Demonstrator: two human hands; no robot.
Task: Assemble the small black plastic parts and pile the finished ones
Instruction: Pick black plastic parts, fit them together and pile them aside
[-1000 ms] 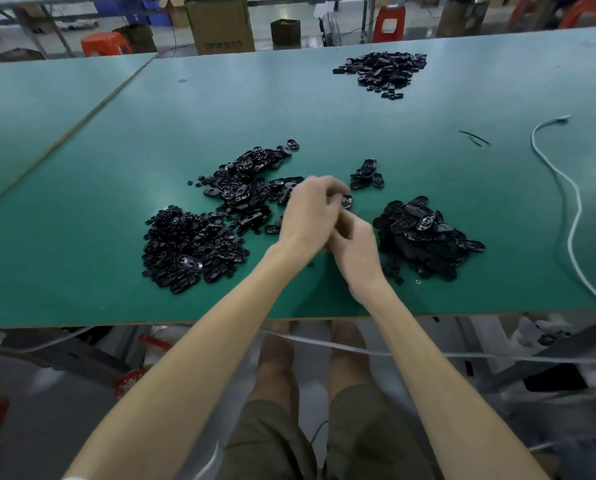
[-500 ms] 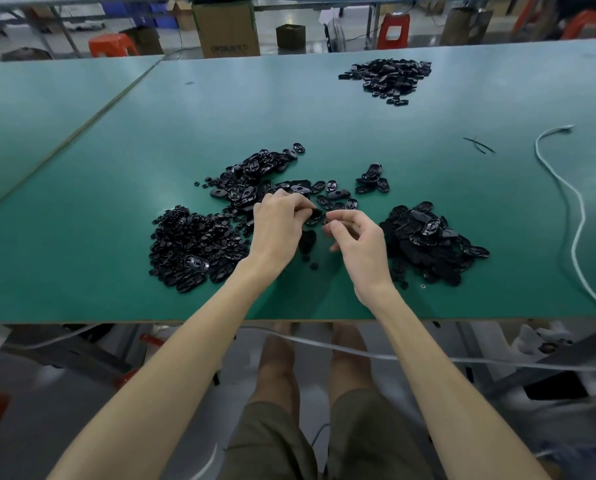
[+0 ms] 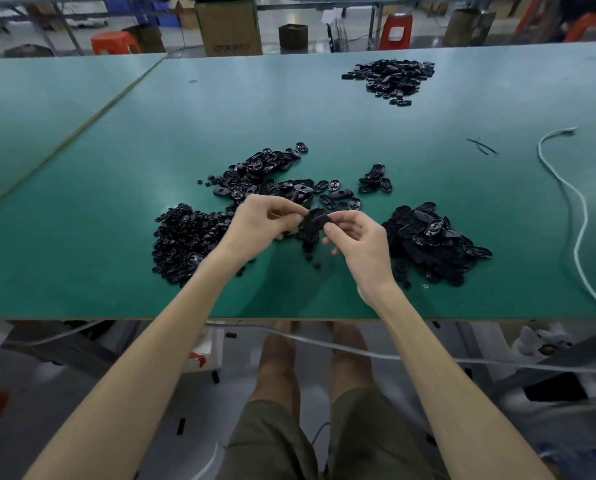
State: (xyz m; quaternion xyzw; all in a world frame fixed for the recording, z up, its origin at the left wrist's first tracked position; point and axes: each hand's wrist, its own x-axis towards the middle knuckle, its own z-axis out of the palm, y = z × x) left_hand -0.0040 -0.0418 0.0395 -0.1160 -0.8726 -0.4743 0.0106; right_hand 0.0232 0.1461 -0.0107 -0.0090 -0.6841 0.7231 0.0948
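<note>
Black part [image 3: 319,224] between left hand [image 3: 258,227], right hand [image 3: 363,244], near table edge [image 3: 289,316]

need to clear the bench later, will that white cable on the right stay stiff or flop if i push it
Probably floppy: the white cable lies in loose curves on the green table. It is likely light, since it looks thin. It runs off the table's near edge, so a push may drag more of it over.

Oval black part [image 3: 316,223] (fingers-pinched), above table
</note>
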